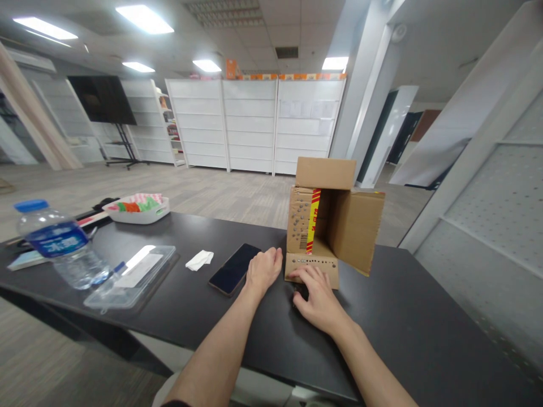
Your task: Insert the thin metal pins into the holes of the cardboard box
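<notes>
An open cardboard box (335,226) stands on the black table, its flaps spread outward. Small round metal pieces dot its left flap, and a row of dark holes or studs runs along the lower front flap (311,263). My right hand (316,297) rests at that lower flap, thumb and fingers apart. A small dark thing (302,291) shows between thumb and fingers; its kind is unclear. To the left of the box, my left hand (263,271) is closed in a fist, and whatever it may hold is hidden. A smartphone (233,270) lies close beside it, screen dark.
A crumpled white tissue (199,260) lies left of the phone. Farther left are a clear plastic case (131,277), a water bottle (63,243) with a blue cap, and a white basket (138,216) of colourful items. A perforated white panel (487,226) stands right of the table.
</notes>
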Tool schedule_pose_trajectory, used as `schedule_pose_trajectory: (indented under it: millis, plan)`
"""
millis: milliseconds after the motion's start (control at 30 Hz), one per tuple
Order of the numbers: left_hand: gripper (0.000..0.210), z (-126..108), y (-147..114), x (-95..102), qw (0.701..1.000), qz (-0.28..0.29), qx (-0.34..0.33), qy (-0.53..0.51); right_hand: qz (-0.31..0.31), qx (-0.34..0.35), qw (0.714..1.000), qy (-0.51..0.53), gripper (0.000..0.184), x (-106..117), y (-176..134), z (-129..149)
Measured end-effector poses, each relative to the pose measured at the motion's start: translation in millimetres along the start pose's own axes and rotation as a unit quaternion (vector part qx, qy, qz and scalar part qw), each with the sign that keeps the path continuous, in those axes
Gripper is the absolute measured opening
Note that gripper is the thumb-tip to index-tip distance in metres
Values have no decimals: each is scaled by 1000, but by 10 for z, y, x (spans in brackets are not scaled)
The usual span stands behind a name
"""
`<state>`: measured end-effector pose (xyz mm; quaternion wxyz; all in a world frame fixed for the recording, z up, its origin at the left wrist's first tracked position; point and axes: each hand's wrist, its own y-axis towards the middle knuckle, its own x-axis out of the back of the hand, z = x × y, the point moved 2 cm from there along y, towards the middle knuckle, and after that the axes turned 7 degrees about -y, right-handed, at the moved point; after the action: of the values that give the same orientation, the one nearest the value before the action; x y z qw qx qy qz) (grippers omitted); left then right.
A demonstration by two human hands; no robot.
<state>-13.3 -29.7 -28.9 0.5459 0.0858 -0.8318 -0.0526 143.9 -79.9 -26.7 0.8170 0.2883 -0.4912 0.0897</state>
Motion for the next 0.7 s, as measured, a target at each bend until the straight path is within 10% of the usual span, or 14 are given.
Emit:
schedule_pose_trajectory:
  millis: [700]
  plan:
    - [55, 7, 3, -10, 1000, -3, -8, -2, 29, 45, 998, -28, 19, 44, -6, 128]
